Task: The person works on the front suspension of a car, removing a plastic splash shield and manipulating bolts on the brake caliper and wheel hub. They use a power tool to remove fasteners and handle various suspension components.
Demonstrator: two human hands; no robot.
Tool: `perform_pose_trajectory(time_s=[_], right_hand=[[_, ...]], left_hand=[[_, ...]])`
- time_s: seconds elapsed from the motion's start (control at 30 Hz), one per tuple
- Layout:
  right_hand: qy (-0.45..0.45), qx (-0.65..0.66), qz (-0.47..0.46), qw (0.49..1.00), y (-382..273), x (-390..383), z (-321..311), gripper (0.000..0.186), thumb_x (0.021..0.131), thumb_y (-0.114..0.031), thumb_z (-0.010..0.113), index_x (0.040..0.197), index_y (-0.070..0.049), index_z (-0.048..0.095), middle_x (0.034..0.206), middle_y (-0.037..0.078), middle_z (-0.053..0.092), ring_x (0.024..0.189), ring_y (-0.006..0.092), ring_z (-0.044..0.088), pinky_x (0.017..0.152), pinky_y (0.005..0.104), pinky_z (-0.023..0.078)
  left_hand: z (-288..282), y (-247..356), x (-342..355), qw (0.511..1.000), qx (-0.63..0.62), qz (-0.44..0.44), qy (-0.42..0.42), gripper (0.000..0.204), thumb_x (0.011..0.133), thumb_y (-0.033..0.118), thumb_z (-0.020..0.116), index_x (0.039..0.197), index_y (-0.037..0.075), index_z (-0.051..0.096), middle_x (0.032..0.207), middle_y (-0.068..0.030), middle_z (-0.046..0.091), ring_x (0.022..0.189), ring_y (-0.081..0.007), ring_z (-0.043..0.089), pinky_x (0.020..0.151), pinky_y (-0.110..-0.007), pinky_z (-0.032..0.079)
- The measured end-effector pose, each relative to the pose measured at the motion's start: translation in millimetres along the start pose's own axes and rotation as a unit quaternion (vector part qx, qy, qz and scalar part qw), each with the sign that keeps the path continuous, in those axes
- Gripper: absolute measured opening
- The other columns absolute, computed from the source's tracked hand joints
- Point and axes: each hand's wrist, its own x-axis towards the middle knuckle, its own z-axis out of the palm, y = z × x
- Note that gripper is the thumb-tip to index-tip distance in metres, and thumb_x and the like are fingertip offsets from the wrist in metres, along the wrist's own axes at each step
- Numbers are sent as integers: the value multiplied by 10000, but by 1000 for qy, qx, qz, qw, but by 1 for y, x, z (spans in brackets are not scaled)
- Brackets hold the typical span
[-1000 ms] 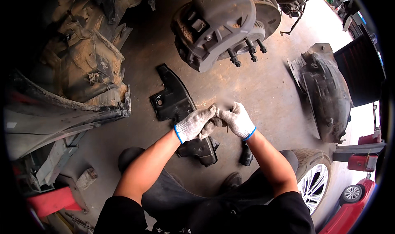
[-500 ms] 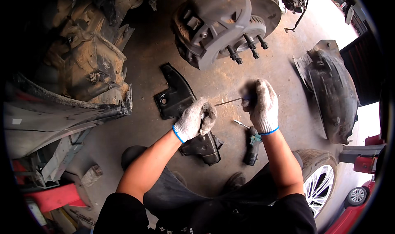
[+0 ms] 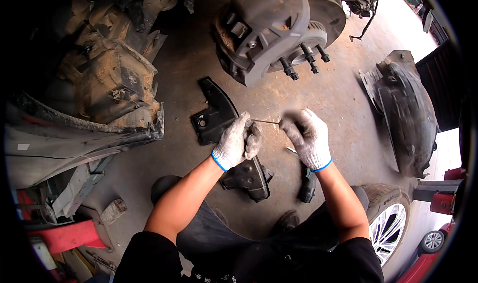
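Both my hands wear white knit gloves with blue cuffs and meet above the floor. My left hand [image 3: 238, 141] is closed, pinching a small round grey piece, perhaps a clip [image 3: 249, 123], between thumb and forefinger. Wrapped round a handle mostly hidden by its fingers, my right hand [image 3: 309, 137] holds a thin-shafted screwdriver [image 3: 266, 121]. Its shaft points left, with the tip at the small piece. Below the left hand lies a black plastic cover [image 3: 216, 106], partly covered by that hand. A cordless power tool [image 3: 307, 186] lies under my right wrist.
Ahead hangs a brake caliper [image 3: 269, 19] with a disc [image 3: 326, 9] and protruding wheel studs [image 3: 290, 69]. A dirty fender liner [image 3: 406, 113] lies right. The car's fender [image 3: 84, 148] stands left. A wheel [image 3: 391, 223] is near my right knee, a red block [image 3: 67, 233] lower left.
My right hand has moved left and slightly down, bringing the screwdriver tip to the small piece. The left hand keeps its pinch. The view has shifted slightly.
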Motion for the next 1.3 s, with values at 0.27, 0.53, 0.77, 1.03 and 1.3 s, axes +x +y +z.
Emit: perform_pose_trajectory(time_s=[0.27, 0.53, 0.77, 1.03, 1.3], right_hand=[[-181, -193, -129, 956, 14, 2, -3, 111, 850, -208, 661, 891, -105, 661, 758, 96, 585, 682, 315, 629, 580, 405, 509], [-199, -90, -168, 961, 35, -5, 7, 131, 849, -204, 653, 927, -100, 657, 776, 87, 605, 701, 310, 630, 578, 410, 503], [-250, 17, -130, 959, 41, 1, 5, 133, 868, -150, 638, 896, -22, 662, 801, 147, 639, 747, 343, 624, 657, 410, 509], [-418, 165, 25, 893, 47, 5, -3, 274, 928, -224, 619, 806, 17, 664, 740, 161, 644, 674, 264, 613, 672, 376, 497], [-362, 129, -27, 923, 47, 8, -7, 247, 916, -207, 630, 795, 5, 665, 726, 154, 645, 690, 289, 626, 644, 382, 498]], left_hand=[[-11, 4, 0, 993, 91, -73, -2, 500, 1016, 497, 367, 704, 136, 518, 501, 6, 404, 361, -131, 354, 337, -267, 275], [-6, -14, 1, 992, -12, -125, 3, 525, 996, 450, 394, 594, 126, 491, 450, -8, 363, 341, -162, 350, 319, -291, 281], [-6, -5, 2, 989, -3, -125, -79, 498, 968, 365, 379, 552, 103, 456, 446, -42, 378, 340, -169, 336, 329, -299, 293], [1, -3, -11, 969, 140, -136, -154, 501, 974, 310, 399, 529, 85, 451, 445, -54, 404, 352, -158, 343, 334, -285, 284], [-5, -6, -10, 975, 186, -45, -108, 514, 1008, 465, 458, 704, 62, 555, 538, -45, 479, 392, -132, 403, 360, -266, 322]])
